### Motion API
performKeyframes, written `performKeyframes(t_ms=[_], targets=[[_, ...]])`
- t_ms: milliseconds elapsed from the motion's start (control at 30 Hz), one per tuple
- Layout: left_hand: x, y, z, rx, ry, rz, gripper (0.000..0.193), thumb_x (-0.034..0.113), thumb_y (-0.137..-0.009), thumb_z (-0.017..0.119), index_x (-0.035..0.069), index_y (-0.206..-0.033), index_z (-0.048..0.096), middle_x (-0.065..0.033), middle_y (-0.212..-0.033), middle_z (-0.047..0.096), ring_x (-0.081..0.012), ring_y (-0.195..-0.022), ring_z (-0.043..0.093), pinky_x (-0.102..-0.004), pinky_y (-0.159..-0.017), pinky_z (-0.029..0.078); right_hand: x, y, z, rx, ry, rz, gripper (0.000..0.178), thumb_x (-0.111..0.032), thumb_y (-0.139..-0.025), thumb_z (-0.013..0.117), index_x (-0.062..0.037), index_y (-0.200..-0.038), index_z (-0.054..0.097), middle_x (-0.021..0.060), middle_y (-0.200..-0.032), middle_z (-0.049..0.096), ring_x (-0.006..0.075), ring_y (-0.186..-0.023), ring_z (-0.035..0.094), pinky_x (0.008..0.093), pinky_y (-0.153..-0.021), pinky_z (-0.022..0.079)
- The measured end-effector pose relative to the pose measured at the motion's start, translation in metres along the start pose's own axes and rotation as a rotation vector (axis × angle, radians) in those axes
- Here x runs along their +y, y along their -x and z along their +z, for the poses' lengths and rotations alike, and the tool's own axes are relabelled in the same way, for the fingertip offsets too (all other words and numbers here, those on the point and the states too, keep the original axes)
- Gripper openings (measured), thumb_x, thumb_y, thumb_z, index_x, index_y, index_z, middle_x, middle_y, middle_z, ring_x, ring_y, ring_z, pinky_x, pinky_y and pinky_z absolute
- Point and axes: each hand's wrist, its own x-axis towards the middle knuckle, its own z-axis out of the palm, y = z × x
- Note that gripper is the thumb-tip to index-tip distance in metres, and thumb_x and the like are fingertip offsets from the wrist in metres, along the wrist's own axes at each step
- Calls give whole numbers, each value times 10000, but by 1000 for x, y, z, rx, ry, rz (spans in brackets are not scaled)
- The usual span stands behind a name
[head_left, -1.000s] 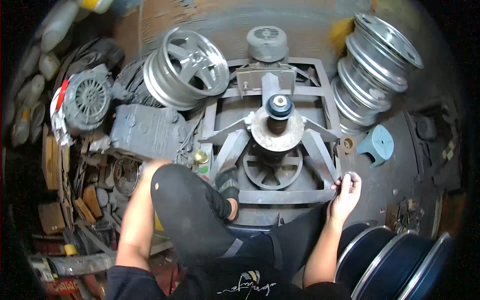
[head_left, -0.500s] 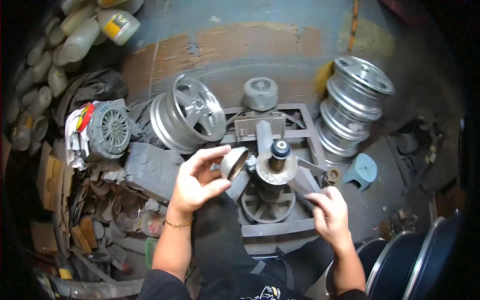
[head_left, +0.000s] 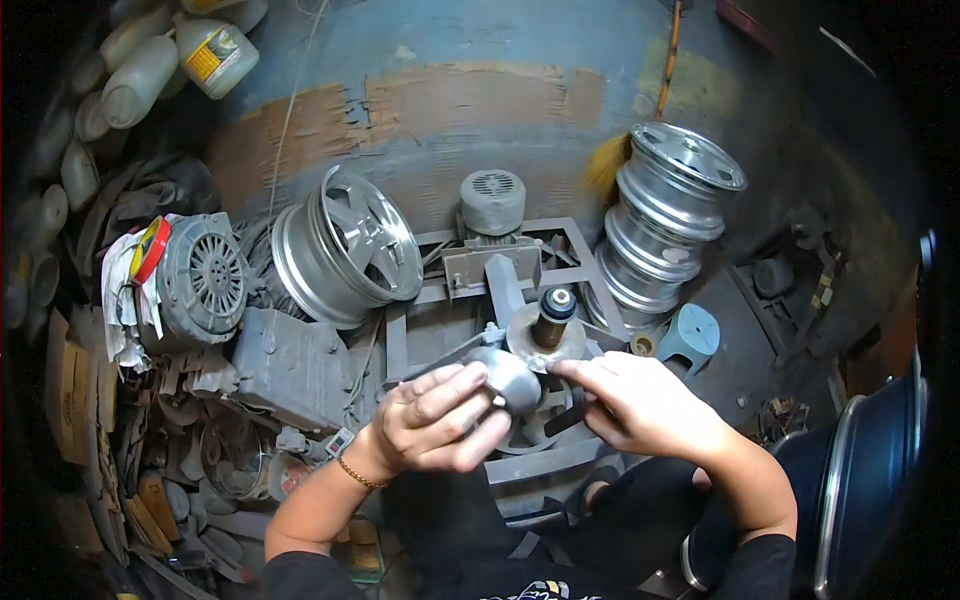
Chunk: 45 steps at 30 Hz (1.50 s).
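Note:
My left hand (head_left: 440, 420) grips a rounded grey metal cone piece (head_left: 510, 378) just in front of the machine's upright shaft (head_left: 552, 315). My right hand (head_left: 640, 405) closes on the same piece from the right side, fingertips touching its edge. The shaft rises from a round flange (head_left: 525, 345) on a grey metal frame (head_left: 420, 300). Both forearms come in from the lower edge, with a thin bracelet on the left wrist.
A silver alloy wheel (head_left: 345, 245) leans left of the frame, and a stack of silver rims (head_left: 670, 220) stands at right. An electric motor (head_left: 490, 200) sits behind the shaft. Another motor (head_left: 200, 280), plastic jugs (head_left: 150, 70) and clutter fill the left. Dark blue rims (head_left: 860, 480) stand at lower right.
My left hand brought the metal cone piece down toward my body in front of the shaft. My right hand rose from the frame and took hold of it too.

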Motion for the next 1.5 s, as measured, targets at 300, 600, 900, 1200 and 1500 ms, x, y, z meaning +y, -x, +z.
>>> performKeyframes(t_ms=[300,600,900,1200,1500], targets=[[-26,35,-8,21,-108,45,255,-21,-870,712,126,-1021,568,3,-979,695,-213,-1125,663,-288,-879,623,-22,-54,-6,-110,-88,2,805,-56,-785,686,-22,-1533,392,108,-812,590,297,-739,603,397,-683,498],[-44,30,-1,-85,173,-37,183,35,-829,723,85,-946,592,-80,-1034,698,-305,-1147,673,-351,-914,630,13,-77,23,-82,-151,-210,809,-6,-723,693,-11,-1489,433,103,-874,634,273,-713,625,382,-674,524],[-32,26,-1,-170,353,-250,308,29,-816,748,98,-1043,552,-119,-1152,715,-395,-1193,658,-404,-830,629,42,-81,43,-229,-839,-4,807,-55,-798,589,-82,-1551,299,92,-673,574,236,-570,617,361,-616,499],[-16,12,28,-250,402,-344,409,6,-770,806,80,-1066,533,-140,-1090,723,-448,-1172,655,-450,-885,617,81,-56,45,-495,-1113,100,615,-71,-843,567,-33,-1450,478,73,-776,599,142,-689,569,314,-673,480],[-19,-6,38,-169,591,-700,477,74,-737,893,3,-1120,619,-196,-1017,735,-430,-1148,673,-499,-953,566,83,-25,23,19,-400,-240,770,-65,-750,679,37,-1475,440,124,-786,618,303,-711,626,396,-683,538]])
